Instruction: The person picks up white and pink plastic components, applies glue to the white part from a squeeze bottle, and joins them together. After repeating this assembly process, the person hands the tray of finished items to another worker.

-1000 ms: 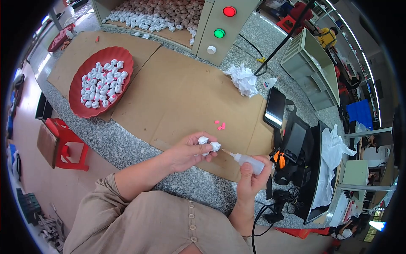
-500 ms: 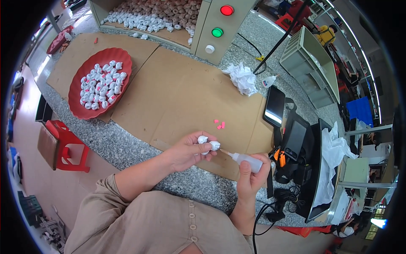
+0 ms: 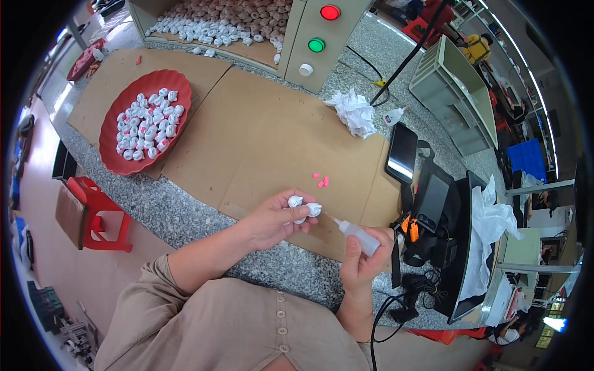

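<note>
My left hand (image 3: 275, 221) is closed around a few small white rounded pieces (image 3: 314, 209), which show between the thumb and fingers. My right hand (image 3: 366, 260) grips a translucent squeeze bottle (image 3: 359, 238) with a thin nozzle. The nozzle tip points up and left toward the white pieces and stands a little apart from them. Beyond both hands, several tiny bright pink bits (image 3: 321, 180) lie on the cardboard (image 3: 266, 133). At the left, a red scalloped bowl (image 3: 111, 146) holds many similar white pieces, some with pink spots.
A box-like cabinet (image 3: 322, 46) with red and green lights holds rows of white and brown pieces. Crumpled white paper (image 3: 352, 114), a small bottle (image 3: 393, 116) and a phone (image 3: 402, 151) lie at the right. Farther right are a grey crate (image 3: 455, 99), a black tray (image 3: 468, 260) and cables.
The squeeze bottle in my right hand has tilted and drawn slightly away from the white pieces, down and to the right. My left hand has barely moved.
</note>
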`<action>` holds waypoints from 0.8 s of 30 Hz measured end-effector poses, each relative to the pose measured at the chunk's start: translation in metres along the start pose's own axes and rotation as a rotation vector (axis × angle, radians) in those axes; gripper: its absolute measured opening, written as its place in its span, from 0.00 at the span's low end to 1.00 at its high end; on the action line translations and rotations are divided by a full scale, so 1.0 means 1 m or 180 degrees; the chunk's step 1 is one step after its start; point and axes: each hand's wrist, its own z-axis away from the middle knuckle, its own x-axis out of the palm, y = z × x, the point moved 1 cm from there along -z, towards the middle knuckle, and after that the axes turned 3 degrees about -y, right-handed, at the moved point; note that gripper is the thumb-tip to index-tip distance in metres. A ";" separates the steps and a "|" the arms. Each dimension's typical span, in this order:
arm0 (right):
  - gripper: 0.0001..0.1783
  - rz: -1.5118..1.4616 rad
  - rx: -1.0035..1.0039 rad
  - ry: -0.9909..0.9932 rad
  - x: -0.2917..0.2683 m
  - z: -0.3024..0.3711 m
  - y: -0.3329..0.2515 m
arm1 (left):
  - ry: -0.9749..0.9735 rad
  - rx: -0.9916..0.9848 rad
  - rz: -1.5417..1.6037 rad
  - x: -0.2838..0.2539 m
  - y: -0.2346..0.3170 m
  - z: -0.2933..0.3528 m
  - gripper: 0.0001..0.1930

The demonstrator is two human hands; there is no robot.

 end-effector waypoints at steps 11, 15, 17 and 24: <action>0.14 -0.0167 0.0172 0.0000 -0.007 0.000 0.003 | -0.0018 -0.0029 -0.0042 0.002 0.001 0.001 0.08; 0.13 -0.0245 0.0270 0.0002 -0.006 -0.001 0.003 | 0.0006 -0.0032 -0.0063 0.001 0.001 0.001 0.08; 0.13 -0.0294 0.0320 0.0008 -0.005 -0.001 0.003 | -0.0020 -0.0028 -0.0058 0.000 0.000 0.001 0.08; 0.13 -0.0333 0.0367 -0.0010 -0.003 -0.001 0.000 | -0.0048 -0.0039 -0.0074 0.000 0.000 0.000 0.08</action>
